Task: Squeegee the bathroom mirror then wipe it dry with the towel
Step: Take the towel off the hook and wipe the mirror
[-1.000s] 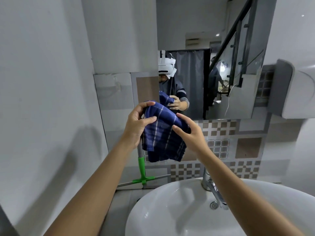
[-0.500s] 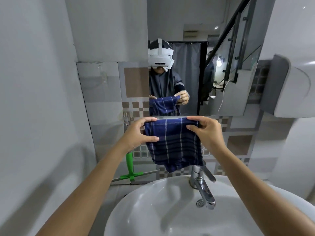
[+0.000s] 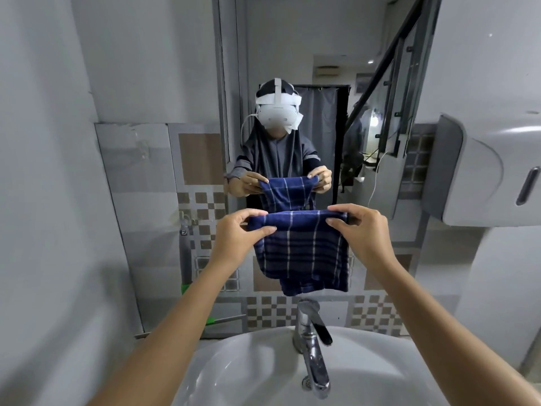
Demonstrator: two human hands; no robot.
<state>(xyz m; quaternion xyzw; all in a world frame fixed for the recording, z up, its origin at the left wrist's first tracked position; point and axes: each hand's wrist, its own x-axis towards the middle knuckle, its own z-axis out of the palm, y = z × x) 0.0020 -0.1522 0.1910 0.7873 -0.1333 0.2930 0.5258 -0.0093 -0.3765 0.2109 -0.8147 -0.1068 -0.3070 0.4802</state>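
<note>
We hold the blue plaid towel (image 3: 300, 250) stretched by its top edge in front of the mirror (image 3: 322, 68), above the faucet (image 3: 311, 344) and white sink (image 3: 254, 373). Our left hand (image 3: 238, 238) pinches its left corner between thumb and fingers; our right hand (image 3: 364, 232) pinches the right corner likewise. The green-handled squeegee (image 3: 187, 288) leans against the tiled wall at left.

Light: dim, cool, even. Soft arm shadows on wall (image 3: 44, 200) left of hands. Glare on tap (image 3: 314, 356) below hands. Edges bowed, slightly blurred.
</note>
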